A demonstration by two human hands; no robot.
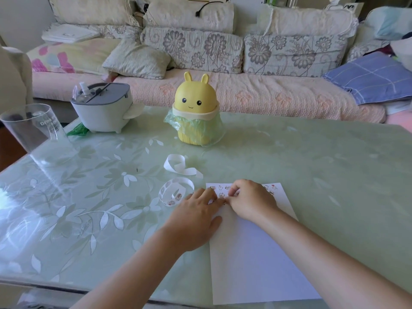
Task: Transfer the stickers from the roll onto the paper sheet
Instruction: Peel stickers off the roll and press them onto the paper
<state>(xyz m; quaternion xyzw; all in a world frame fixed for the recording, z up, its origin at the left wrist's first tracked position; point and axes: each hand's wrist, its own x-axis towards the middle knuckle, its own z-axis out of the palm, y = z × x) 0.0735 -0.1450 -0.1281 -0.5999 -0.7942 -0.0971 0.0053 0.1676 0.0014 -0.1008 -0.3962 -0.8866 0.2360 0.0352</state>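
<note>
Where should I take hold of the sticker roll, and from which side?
I would pinch its loose end, where stickers show, coming from above on the paper side. The roll stands on edge as an open loop, so both faces are free, and that end lies nearest the left hand.

Left hand [196,214] and right hand [249,199] touch paper sheet [256,259].

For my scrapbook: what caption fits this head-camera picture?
Left hand and right hand meet on the stickered paper sheet, sticker roll alongside.
</note>
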